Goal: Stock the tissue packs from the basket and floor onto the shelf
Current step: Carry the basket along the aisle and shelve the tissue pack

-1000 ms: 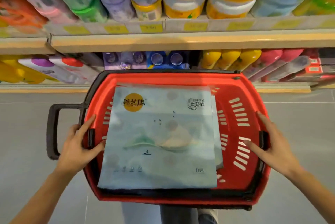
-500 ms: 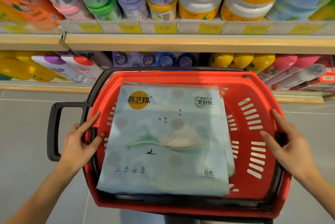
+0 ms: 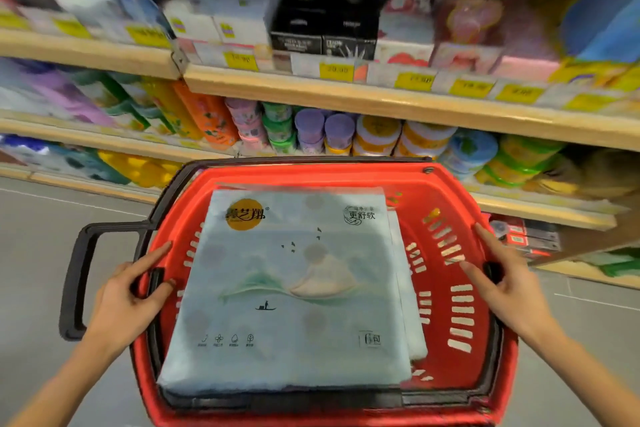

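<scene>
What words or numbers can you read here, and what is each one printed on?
"更舒软": top right of the tissue pack in the red basket.
"6包": its lower right corner, slightly blurred.
"20.00": yellow price tag on the shelf edge, blurred.
Brand name on the pack's orange circle, other tags, black boxes: unreadable.

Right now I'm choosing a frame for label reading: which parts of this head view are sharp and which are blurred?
Head view: the tissue pack in the red basket is fairly sharp, its print legible; the shelves and price tags are motion-smeared, mostly unreadable; wide-angle distortion bends the shelf edges.
</scene>
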A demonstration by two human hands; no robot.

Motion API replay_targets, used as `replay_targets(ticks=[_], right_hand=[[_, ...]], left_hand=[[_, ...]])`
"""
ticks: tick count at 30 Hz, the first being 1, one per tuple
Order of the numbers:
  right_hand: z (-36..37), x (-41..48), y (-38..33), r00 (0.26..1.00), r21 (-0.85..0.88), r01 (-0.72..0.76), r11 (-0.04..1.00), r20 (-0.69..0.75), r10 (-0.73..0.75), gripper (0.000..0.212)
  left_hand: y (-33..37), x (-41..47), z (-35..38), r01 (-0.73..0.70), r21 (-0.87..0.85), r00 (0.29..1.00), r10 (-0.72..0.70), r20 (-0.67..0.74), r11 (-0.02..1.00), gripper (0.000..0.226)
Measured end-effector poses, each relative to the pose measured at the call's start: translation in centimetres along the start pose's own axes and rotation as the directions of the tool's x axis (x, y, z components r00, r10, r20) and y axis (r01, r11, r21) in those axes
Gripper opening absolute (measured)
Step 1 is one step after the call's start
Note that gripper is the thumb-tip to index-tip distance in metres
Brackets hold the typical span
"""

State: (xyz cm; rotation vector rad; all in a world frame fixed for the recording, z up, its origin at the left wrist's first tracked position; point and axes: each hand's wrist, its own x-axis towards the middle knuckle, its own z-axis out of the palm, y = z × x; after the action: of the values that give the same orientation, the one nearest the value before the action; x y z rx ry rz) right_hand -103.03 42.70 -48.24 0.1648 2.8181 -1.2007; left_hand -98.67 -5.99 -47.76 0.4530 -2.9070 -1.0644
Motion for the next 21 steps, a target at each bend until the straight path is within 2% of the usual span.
replay_targets(ticks=[7, 11, 13, 16, 21], right_hand=[[-8.6, -2.1, -14.7, 0.976, 0.005, 0.217, 0.976, 0.032, -0.217, 0.062], [-10.9, -2.5, -22.3, 0.939, 0.011, 0.339, 0.941, 0.052, -0.339, 0.063], [-11.2, -2.6, -26.4, 0.911, 0.014, 0.405, 0.914, 0.075, -0.405, 0.062], [-10.7, -2.3, -32.4, 0.869, 0.035, 0.481, 0.876, 0.116, -0.481, 0.063], [-7.1, -2.0, -43.2, 0.799, 0.102, 0.560, 0.822, 0.197, -0.568, 0.064]], left_hand=[[7.4, -7.2, -16.9, 0.093, 0.014, 0.976, -0.088, -0.199, 0.996, 0.056], [8.7, -11.1, -24.7, 0.068, 0.035, 0.955, -0.055, -0.293, 0.997, 0.048], [9.1, -12.8, -28.0, 0.086, 0.030, 0.933, -0.070, -0.352, 0.996, 0.053], [8.4, -15.3, -32.4, 0.128, 0.033, 0.906, -0.103, -0.411, 0.991, 0.050], [4.4, -18.0, -40.4, 0.237, -0.048, 0.847, -0.230, -0.478, 0.970, 0.054]])
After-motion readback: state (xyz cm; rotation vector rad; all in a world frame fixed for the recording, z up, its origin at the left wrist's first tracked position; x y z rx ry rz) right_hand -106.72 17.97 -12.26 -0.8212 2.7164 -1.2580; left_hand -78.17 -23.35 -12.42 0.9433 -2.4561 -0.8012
